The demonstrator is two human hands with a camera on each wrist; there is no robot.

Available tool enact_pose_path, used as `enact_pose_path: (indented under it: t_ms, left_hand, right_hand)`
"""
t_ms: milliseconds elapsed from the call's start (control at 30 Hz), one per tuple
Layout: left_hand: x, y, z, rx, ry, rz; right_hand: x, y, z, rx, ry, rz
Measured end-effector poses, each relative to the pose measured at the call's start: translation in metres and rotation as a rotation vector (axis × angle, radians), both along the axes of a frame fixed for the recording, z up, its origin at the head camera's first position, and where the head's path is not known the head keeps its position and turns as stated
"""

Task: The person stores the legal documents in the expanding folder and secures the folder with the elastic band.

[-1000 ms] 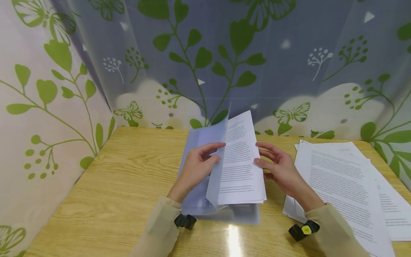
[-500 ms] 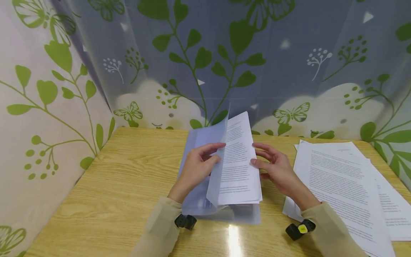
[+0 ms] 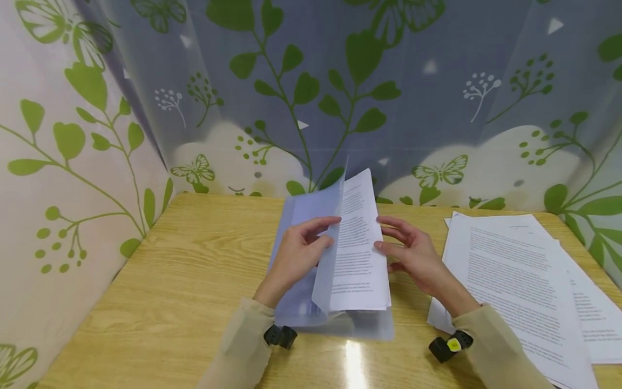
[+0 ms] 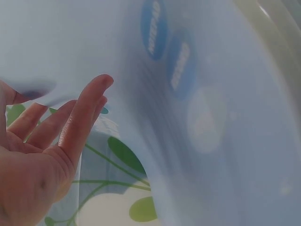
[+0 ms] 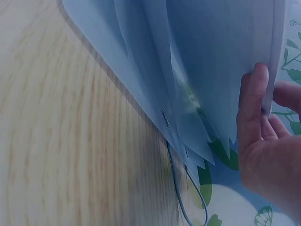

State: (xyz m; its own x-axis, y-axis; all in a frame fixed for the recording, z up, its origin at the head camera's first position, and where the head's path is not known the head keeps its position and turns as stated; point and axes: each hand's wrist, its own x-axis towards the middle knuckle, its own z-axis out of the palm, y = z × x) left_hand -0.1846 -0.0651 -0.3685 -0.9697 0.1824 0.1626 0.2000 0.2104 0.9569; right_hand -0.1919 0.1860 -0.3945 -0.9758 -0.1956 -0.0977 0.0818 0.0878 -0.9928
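Head view: one translucent blue folder point(image 3: 293, 294) lies on the wooden table point(image 3: 184, 254), its single cover point(image 3: 323, 286) raised. One sheaf of printed sheets point(image 3: 355, 254) leans over the folder's base, its left edge screened by the cover; its sheets cannot be counted. The left hand point(image 3: 301, 246), fingers bent, touches the cover; whether it pinches cannot be told. The right hand point(image 3: 415, 254) grips the sheaf's right edge. On the right, at least three loose sheets point(image 3: 515, 270) overlap, partly hidden by the right sleeve point(image 3: 500, 351). Two black wrist devices point(image 3: 281, 337) are worn, one per arm. A leaf-patterned curtain point(image 3: 311, 54) stands behind

Left wrist view: the cover fills most of the frame; two blue oval labels point(image 4: 155, 28) show. Fingers spaced apart

Right wrist view: sheaf between the digits, fingers narrow; one thin cord loop point(image 5: 175, 176) hangs near the folder's corner
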Motion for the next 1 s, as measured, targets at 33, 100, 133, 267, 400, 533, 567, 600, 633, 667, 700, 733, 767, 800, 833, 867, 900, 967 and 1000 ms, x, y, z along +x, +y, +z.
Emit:
enact_pose_path:
  t_ms: [33,100,133,267,400,533,567,600,633,667,700,733,767,800,833,867,900,967,1000]
  left_hand:
    - [0.0,0.0,0.0,0.002,-0.001,0.0]
    - [0.0,0.0,0.0,0.005,-0.002,0.0]
    - [0.0,0.0,0.0,0.007,-0.002,-0.002]
    - [0.0,0.0,0.0,0.005,-0.004,-0.004]
    - [-0.001,0.0,0.0,-0.006,-0.005,-0.001]
    - [-0.001,0.0,0.001,-0.007,-0.005,-0.001]
    - [-0.001,0.0,0.001,-0.007,-0.005,-0.001]
    - [-0.001,0.0,0.001,-0.006,-0.006,-0.001]
    - [-0.001,0.0,0.001,-0.006,-0.007,-0.001]
    - [-0.001,-0.001,0.001,-0.007,-0.008,-0.001]
    - [-0.002,-0.001,0.001,-0.008,-0.008,-0.002]
    - [-0.002,-0.001,0.0,-0.008,-0.008,-0.003]
    - [-0.002,-0.001,0.0,-0.007,-0.009,-0.004]
    - [-0.002,-0.001,0.0,-0.007,-0.008,-0.005]
    - [-0.002,-0.001,0.0,-0.007,-0.007,-0.006]
    - [-0.002,-0.001,0.0,-0.008,-0.006,-0.007]
    - [-0.002,-0.001,0.0,-0.009,-0.006,-0.006]
    - [-0.001,-0.001,0.0,-0.011,-0.006,-0.006]
    - [-0.001,0.0,0.0,-0.013,-0.006,-0.005]
  right_hand:
    - [0.0,0.0,0.0,-0.001,0.003,0.001]
    - [0.0,-0.001,0.0,0.001,0.006,0.005]
    - [0.0,-0.002,0.001,0.003,0.008,0.007]
    - [0.001,-0.004,0.002,0.009,0.003,0.013]
    - [0.0,-0.006,0.003,0.007,-0.003,0.021]
    - [-0.001,-0.007,0.002,0.006,-0.005,0.038]
    - [-0.002,-0.007,0.002,0.008,-0.004,0.042]
    - [-0.002,-0.008,0.002,0.01,-0.003,0.045]
    - [-0.003,-0.008,0.001,0.01,-0.006,0.047]
    - [-0.003,-0.008,0.002,0.011,-0.006,0.048]
    - [-0.003,-0.009,0.002,0.011,-0.006,0.049]
    - [-0.004,-0.009,0.002,0.01,-0.007,0.049]
    - [-0.004,-0.01,0.002,0.01,-0.005,0.05]
    - [-0.004,-0.01,0.002,0.008,-0.007,0.051]
    - [-0.005,-0.011,0.002,0.007,-0.007,0.053]
    - [-0.005,-0.012,0.001,0.008,-0.005,0.057]
    - [-0.005,-0.012,0.001,0.008,-0.004,0.058]
    - [-0.005,-0.013,0.0,0.014,-0.002,0.061]
    - [-0.005,-0.013,0.0,0.016,-0.001,0.062]
